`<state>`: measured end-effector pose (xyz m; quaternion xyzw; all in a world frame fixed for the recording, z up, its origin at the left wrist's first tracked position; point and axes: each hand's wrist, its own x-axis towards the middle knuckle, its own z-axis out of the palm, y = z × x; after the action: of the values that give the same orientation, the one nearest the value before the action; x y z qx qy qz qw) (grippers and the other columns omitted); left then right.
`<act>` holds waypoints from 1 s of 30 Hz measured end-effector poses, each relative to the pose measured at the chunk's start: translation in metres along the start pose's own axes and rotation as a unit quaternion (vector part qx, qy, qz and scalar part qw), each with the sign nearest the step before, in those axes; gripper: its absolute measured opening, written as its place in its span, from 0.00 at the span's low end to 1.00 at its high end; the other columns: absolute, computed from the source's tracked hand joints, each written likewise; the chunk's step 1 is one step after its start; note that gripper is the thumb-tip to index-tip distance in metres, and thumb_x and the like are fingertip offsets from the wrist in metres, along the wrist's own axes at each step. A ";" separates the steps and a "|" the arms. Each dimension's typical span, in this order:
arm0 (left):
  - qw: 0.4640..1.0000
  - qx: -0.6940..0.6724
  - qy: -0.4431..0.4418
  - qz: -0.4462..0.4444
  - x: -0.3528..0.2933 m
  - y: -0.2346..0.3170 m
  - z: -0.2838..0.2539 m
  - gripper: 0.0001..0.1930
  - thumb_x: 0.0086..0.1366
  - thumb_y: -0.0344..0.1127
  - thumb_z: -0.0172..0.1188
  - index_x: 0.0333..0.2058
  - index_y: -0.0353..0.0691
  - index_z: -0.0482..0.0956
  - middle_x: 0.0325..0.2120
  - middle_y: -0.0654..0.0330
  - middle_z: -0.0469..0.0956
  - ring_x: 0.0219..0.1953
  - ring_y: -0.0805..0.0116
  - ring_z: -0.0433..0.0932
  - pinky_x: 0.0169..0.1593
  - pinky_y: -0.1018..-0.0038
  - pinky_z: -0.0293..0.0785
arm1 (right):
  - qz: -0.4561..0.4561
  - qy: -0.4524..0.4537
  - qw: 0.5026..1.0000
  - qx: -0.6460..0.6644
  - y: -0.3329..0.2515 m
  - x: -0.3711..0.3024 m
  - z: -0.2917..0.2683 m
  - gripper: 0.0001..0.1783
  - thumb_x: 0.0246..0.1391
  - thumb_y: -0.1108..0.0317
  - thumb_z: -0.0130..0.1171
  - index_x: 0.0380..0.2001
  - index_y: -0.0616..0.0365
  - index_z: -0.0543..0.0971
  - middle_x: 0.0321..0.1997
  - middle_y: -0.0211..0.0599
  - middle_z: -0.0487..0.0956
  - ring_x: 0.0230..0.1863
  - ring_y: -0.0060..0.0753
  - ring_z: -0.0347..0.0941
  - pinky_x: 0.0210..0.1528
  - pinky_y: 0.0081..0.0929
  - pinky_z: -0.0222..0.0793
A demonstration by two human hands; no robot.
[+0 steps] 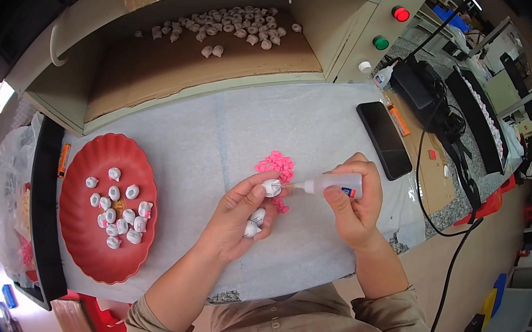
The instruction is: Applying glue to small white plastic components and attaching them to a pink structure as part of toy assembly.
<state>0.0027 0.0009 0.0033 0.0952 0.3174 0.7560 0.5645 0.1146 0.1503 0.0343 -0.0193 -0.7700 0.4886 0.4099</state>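
Note:
My left hand (230, 221) pinches a small white rounded piece (272, 187) between thumb and fingertip. A few more white pieces (252, 229) are tucked in its curled lower fingers. My right hand (363, 214) is wrapped round a translucent squeeze bottle (329, 185) with a thin nozzle, tipped sideways. The nozzle's tip reaches the pinched piece or stops just short of it; I cannot tell which. Behind and under the fingers lies a pile of small flat pink pieces (275, 163), partly hidden by my left hand.
A red scalloped tray (74, 218) with several white pieces stands at left. At the back, an open-fronted metal box (206, 93) holds many more. A black phone (385, 140), an orange-wrapped item (398, 120) and a black bag with cables (420, 94) lie at right.

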 end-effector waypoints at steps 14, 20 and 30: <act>1.000 -0.016 -0.006 -0.002 0.001 -0.001 -0.002 0.15 0.62 0.38 0.47 0.47 0.42 0.67 0.38 0.55 0.73 0.20 0.77 0.67 0.17 0.83 0.61 | -0.064 0.004 0.996 -0.063 0.000 -0.003 0.001 0.13 0.44 0.71 0.59 0.32 0.63 0.68 0.24 0.37 0.68 0.22 0.28 0.60 0.21 0.20 0.56; 1.000 -0.013 -0.006 0.004 0.001 -0.001 -0.002 0.16 0.62 0.39 0.47 0.47 0.42 0.67 0.37 0.56 0.73 0.20 0.77 0.66 0.18 0.83 0.61 | -0.052 0.003 0.996 -0.066 0.000 -0.002 -0.002 0.12 0.45 0.71 0.59 0.31 0.63 0.68 0.24 0.37 0.68 0.21 0.27 0.60 0.20 0.19 0.56; 1.000 0.000 0.018 -0.004 0.000 0.000 0.000 0.17 0.62 0.38 0.46 0.48 0.41 0.67 0.37 0.55 0.73 0.19 0.77 0.65 0.17 0.83 0.61 | 0.037 0.023 0.999 0.019 0.000 -0.003 -0.001 0.11 0.46 0.72 0.57 0.31 0.63 0.66 0.24 0.33 0.65 0.21 0.19 0.57 0.21 0.15 0.53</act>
<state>0.0024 0.0011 0.0031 0.0805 0.3274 0.7556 0.5616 0.1173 0.1501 0.0332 -0.0512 -0.7498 0.5171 0.4097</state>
